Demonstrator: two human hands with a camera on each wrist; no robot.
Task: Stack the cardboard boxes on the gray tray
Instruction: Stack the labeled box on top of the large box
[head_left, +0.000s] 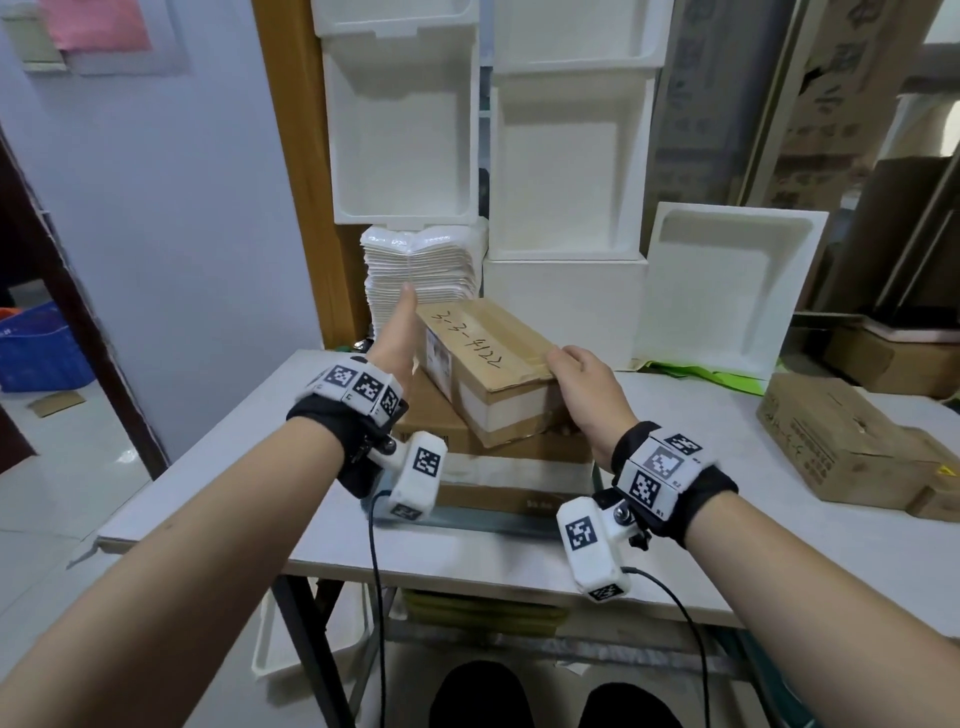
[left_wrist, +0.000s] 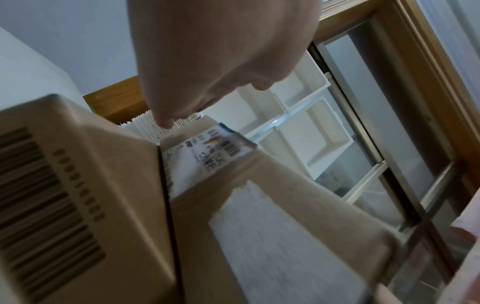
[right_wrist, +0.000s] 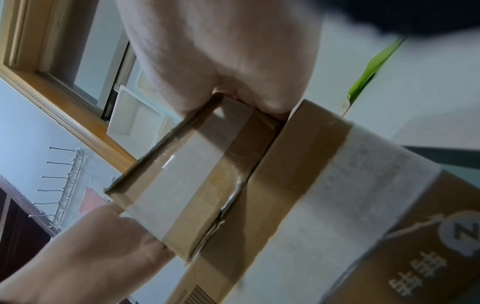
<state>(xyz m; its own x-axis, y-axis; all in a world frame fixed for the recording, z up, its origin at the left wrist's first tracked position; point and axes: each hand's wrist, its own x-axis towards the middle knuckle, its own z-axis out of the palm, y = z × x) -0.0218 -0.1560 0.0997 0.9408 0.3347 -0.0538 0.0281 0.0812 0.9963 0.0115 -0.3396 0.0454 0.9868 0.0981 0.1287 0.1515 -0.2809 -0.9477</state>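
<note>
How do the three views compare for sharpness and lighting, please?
Head view: bright and mostly sharp, the writing on the top box readable, edges bowed by the wide lens. Left wrist view: dim, the barcode and label smeared, the left hand soft. Right wrist view: dim and blurred, the right hand soft, glare on the tape.

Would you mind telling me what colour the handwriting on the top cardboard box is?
Black marker on the brown top cardboard box; the head view shows it best.

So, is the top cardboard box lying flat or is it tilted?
Tilted. The top cardboard box has its far end raised above the lower box.
</note>
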